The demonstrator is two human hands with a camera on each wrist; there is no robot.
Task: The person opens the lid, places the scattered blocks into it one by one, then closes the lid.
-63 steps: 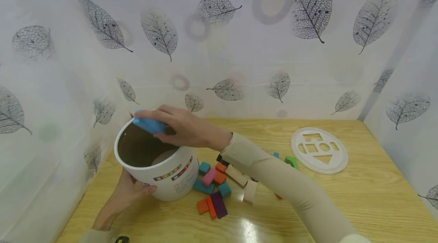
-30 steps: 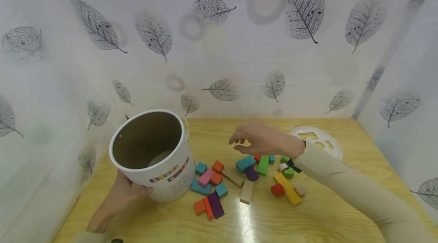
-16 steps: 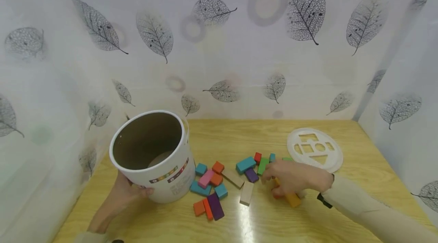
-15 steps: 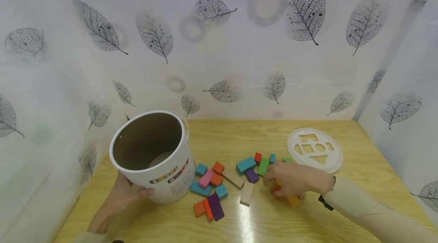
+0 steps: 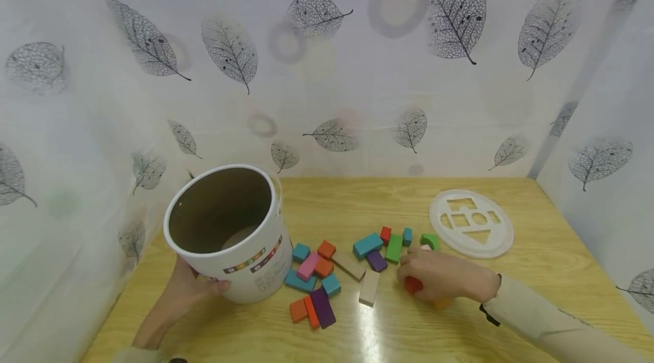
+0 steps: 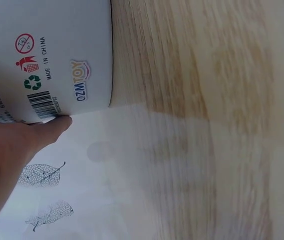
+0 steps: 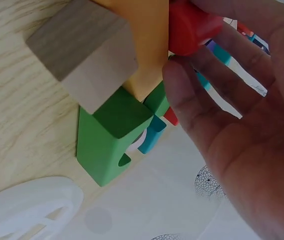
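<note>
A white bucket [image 5: 255, 283] stands at the left of the table, its dark inside showing from above. My left hand [image 5: 191, 289] holds its near left side, the thumb lying along the wall, the other fingers hidden behind. Printed labels cover the bucket wall [image 6: 82, 30] in the left wrist view. On the right, my right hand [image 5: 441, 275] pinches a red cylinder block [image 7: 191, 27] between thumb and fingers, low among the blocks. Right beside the cylinder lies a long yellow-orange block [image 7: 149, 45], mostly covered by the hand in the head view.
Several coloured blocks lie between bucket and right hand, among them a purple block [image 5: 323, 307], a pink block [image 5: 308, 266] and a plain wooden block [image 5: 369, 288]. A green arch block [image 5: 430, 241] and the white shape-cutout lid [image 5: 439, 212] are behind the right hand. A leaf-patterned sheet [image 5: 347, 67] encloses the table.
My right hand carried a light blue block to the bucket mouth, left it empty, and moved right and down to the red cylinder. My left hand stays on the bucket.
</note>
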